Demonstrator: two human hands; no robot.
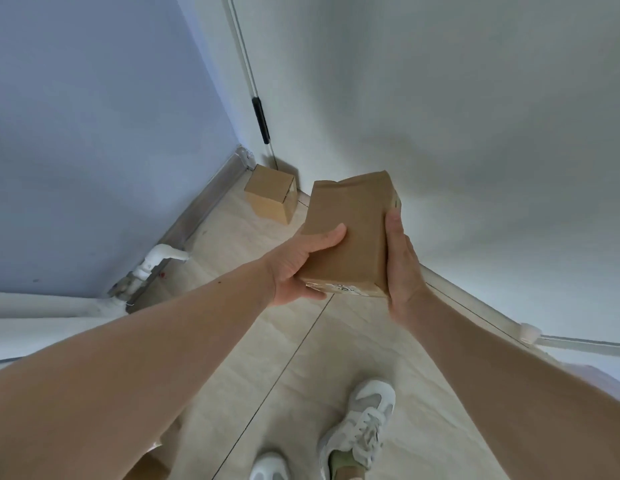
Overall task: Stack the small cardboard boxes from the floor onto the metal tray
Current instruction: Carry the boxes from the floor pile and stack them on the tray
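Observation:
A small brown cardboard box (350, 230) is held in the air in front of me, above the floor. My left hand (301, 268) grips its near left corner, thumb across the top face. My right hand (400, 268) holds its right side, fingers along the edge. A second small cardboard box (272, 194) sits on the floor in the far corner, against the white wall. Part of another brown box (149, 467) shows at the bottom edge under my left arm. No metal tray is in view.
A blue wall (93, 133) stands on the left with a white pipe (156, 259) at its base. A white wall or door (440, 116) with a black hinge (261, 121) is on the right. My white shoes (360, 427) stand on the pale tiled floor (301, 358).

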